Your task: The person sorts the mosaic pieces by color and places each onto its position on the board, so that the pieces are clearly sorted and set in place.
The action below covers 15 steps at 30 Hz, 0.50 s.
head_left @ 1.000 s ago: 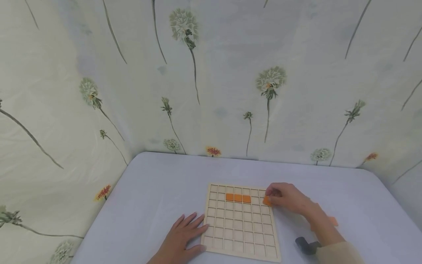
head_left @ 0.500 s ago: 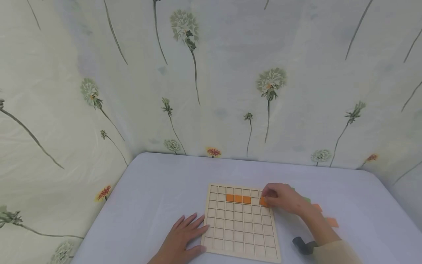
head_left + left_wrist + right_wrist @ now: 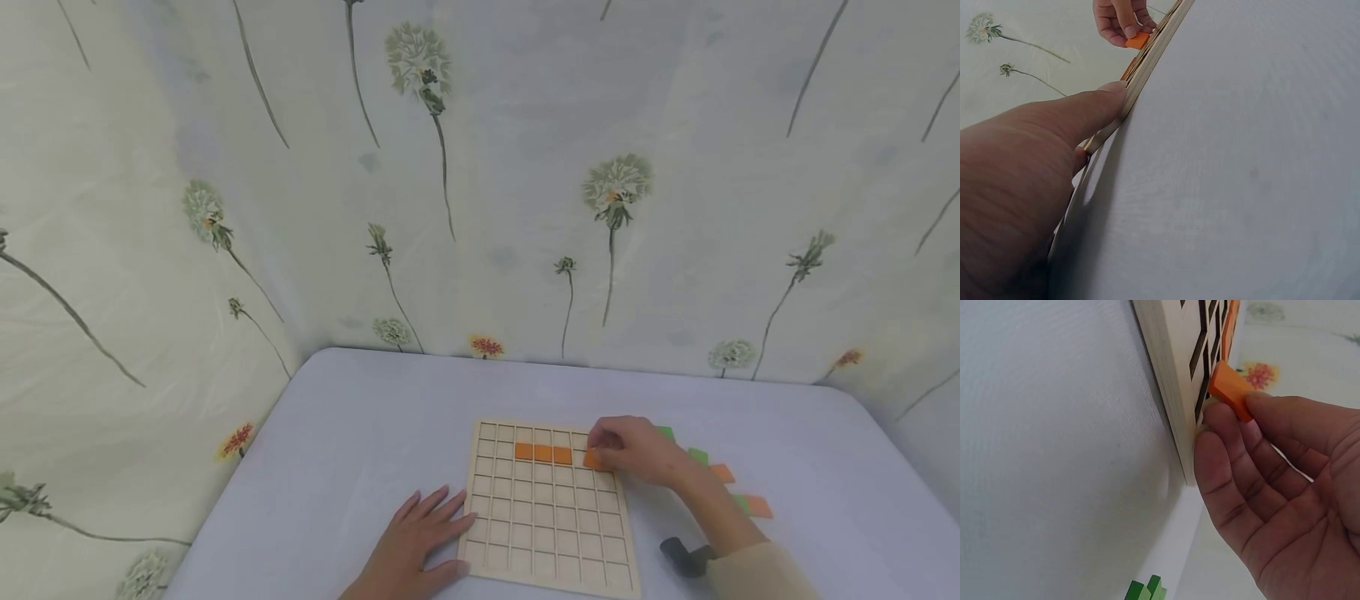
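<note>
Right hand (image 3: 637, 454), pinching orange tile (image 3: 593, 459), now shifted leftward over wooden grid board (image 3: 545, 550) toward placed orange row (image 3: 543, 452); left hand (image 3: 416, 546) flat, relaxed against board's left edge.

Most grid (image 3: 551, 508) cells lie open; three orange tiles (image 3: 543, 452) fill part of the second row. Loose tiles (image 3: 720, 472) crowd the bench (image 3: 352, 433) right of the grid; its left side is bare.

Home-like tabletop, floral fabric backdrop (image 3: 525, 167)
</note>
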Tool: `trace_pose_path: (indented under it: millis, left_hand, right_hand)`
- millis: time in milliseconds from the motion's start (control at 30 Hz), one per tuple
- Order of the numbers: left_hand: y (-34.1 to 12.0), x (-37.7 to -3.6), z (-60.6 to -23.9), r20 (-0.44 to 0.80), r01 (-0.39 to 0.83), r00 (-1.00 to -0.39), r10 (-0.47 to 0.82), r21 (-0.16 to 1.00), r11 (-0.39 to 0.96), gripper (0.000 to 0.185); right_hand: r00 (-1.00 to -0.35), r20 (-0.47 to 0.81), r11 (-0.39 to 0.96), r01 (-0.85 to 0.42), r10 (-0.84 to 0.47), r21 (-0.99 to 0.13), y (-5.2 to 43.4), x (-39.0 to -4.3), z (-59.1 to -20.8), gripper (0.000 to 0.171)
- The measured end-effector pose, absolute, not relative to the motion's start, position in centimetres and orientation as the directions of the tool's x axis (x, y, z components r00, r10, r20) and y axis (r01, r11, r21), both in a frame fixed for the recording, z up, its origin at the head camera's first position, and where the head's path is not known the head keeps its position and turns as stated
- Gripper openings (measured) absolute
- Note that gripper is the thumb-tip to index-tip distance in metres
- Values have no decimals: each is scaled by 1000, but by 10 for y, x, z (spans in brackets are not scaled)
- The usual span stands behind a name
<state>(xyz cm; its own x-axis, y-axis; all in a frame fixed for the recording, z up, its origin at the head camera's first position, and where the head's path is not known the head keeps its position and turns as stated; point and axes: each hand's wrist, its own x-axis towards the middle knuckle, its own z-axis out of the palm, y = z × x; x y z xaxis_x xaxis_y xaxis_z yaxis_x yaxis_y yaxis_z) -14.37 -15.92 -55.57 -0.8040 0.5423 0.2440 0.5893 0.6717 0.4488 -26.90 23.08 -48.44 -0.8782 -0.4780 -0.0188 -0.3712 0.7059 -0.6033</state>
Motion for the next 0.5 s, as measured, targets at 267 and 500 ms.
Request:
trace_pose_path:
  millis: [267,500]
  left_hand:
    - [-159,-143,-555,245,587,-805,541,465,663,57]
    - [-160,-144,-556,251,593,-801,543,447,669,57]
  right_hand:
    - [-876,-23,709,-374,-482,-598,224,-272,-485,8]
    - [-888,-54,731,-340,-457,-591,219,-276,-487,11]
